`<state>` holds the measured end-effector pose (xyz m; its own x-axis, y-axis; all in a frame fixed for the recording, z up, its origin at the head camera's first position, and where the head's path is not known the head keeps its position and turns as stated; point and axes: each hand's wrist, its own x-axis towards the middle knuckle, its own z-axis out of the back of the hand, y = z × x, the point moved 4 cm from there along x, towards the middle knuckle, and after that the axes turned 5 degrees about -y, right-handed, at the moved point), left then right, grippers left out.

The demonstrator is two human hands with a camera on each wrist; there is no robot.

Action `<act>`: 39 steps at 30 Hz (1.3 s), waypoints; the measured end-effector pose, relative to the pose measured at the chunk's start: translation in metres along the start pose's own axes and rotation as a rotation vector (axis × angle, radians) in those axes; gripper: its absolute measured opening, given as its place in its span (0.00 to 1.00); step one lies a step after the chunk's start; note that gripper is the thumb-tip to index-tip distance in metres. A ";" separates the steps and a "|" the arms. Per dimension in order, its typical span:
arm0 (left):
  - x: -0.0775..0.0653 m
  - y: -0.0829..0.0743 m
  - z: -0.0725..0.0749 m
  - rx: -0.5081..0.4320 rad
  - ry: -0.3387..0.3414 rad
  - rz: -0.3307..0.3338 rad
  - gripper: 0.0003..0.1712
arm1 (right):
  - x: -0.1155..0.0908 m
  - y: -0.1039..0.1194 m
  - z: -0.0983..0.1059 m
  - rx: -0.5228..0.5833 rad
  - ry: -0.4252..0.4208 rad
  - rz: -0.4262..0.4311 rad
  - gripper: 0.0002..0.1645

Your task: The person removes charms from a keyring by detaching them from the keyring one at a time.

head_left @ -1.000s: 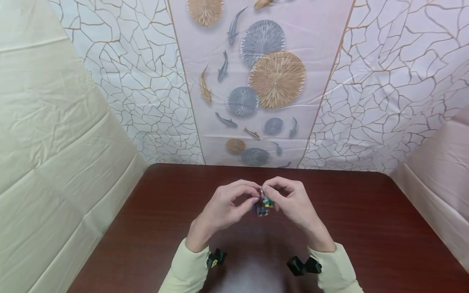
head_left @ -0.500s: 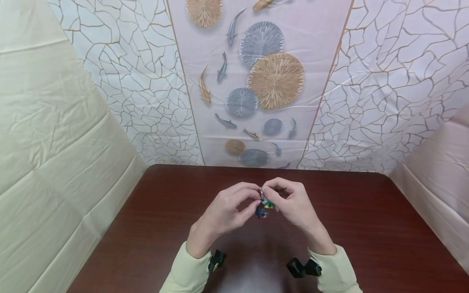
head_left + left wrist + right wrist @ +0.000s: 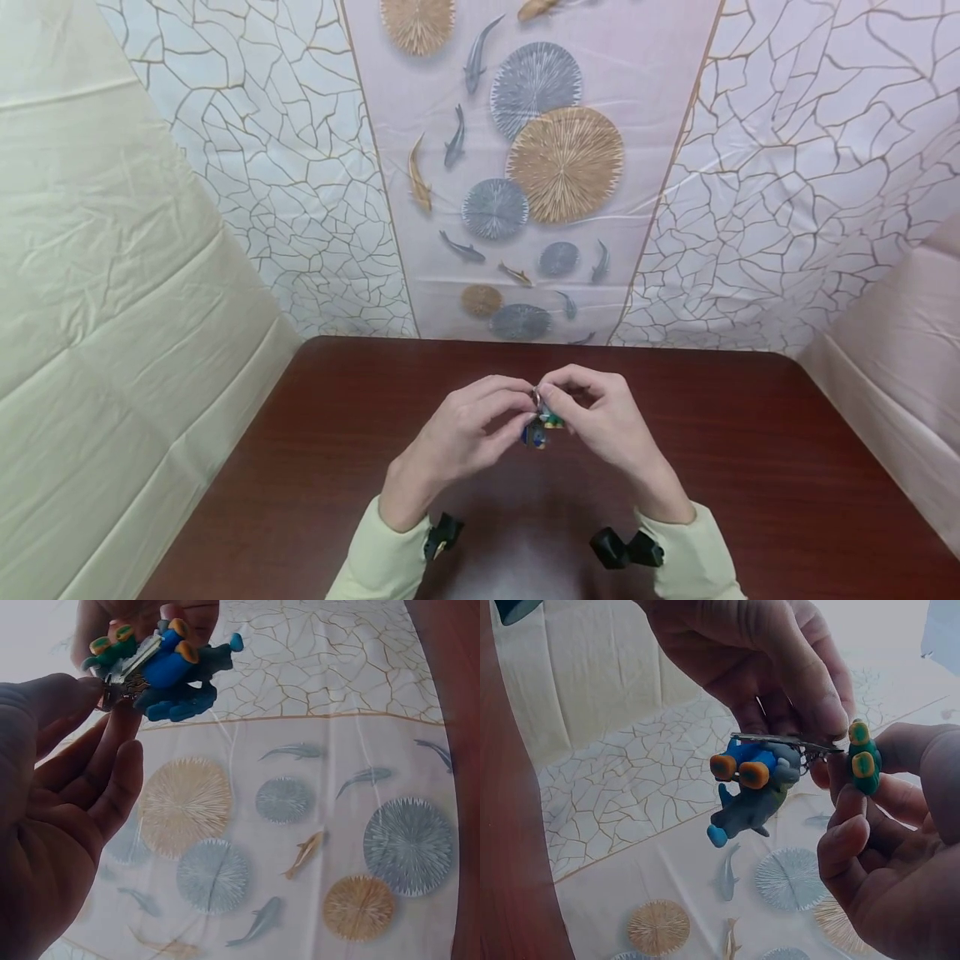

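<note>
Both hands meet above the table around a bunch of keychain figures. My left hand (image 3: 468, 429) pinches the metal ring and short chain (image 3: 127, 688) with thumb and fingertips. A blue and grey figure (image 3: 754, 784) with orange soles hangs from the chain, under a thin flat metal piece (image 3: 769, 739). The fingertips of my right hand (image 3: 596, 408) pinch at a smaller green figure (image 3: 864, 769) with orange-rimmed soles, right beside the ring. In the left wrist view the right hand (image 3: 142, 619) shows behind the figures. What lies between the right fingertips is partly hidden.
The dark red-brown table (image 3: 337, 500) lies under both hands. A patterned cloth (image 3: 480, 167) with fish and round leaves hangs behind it. Pale cloth walls (image 3: 150, 333) stand at the left and right. Black wrist cameras (image 3: 626, 548) sit at the cuffs.
Both hands stay nearly in place, fingertips together at the ring. The blue figure hangs slightly lower and has turned a little; the right wrist has moved slightly to the right.
</note>
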<state>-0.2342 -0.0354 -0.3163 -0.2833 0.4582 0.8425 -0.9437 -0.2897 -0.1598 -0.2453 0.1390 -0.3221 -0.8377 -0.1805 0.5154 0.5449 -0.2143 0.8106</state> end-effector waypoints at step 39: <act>0.000 0.000 0.003 -0.107 -0.032 0.097 0.07 | -0.009 0.019 -0.004 -0.035 0.102 0.061 0.03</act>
<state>-0.2342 -0.0376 -0.3150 -0.3701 0.4047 0.8362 -0.9254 -0.2396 -0.2936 -0.2276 0.1329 -0.3126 -0.7959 -0.2910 0.5309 0.5971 -0.2331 0.7675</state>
